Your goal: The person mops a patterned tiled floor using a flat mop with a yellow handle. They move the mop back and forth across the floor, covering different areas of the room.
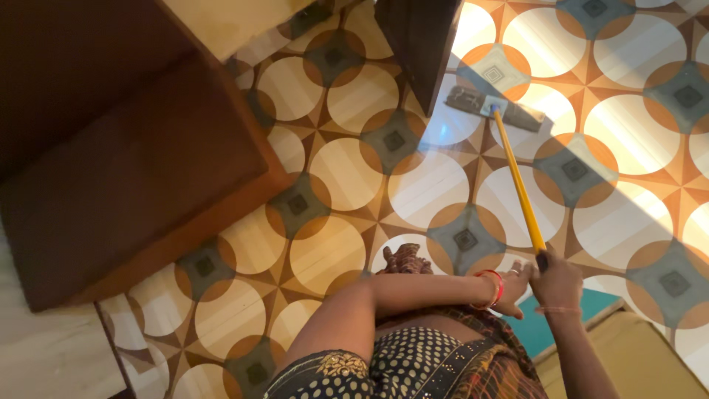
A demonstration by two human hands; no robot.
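My right hand point(557, 282) is shut on the top end of a yellow mop handle point(519, 185). The handle slants up and away to a flat grey mop head point(493, 107), which lies on the patterned tile floor point(347, 174) beside a dark wooden panel point(421, 44). My left arm crosses in front of my body, with red bangles point(492, 290) on the wrist. My left hand point(515, 284) sits just left of the right hand with its fingers spread, close to the handle's end but not wrapped around it.
A large dark wooden piece of furniture point(118, 162) fills the left side. One of my feet point(405, 260) shows on the tiles below the mop. A teal surface point(550, 329) and a tan surface point(642, 358) lie at the bottom right.
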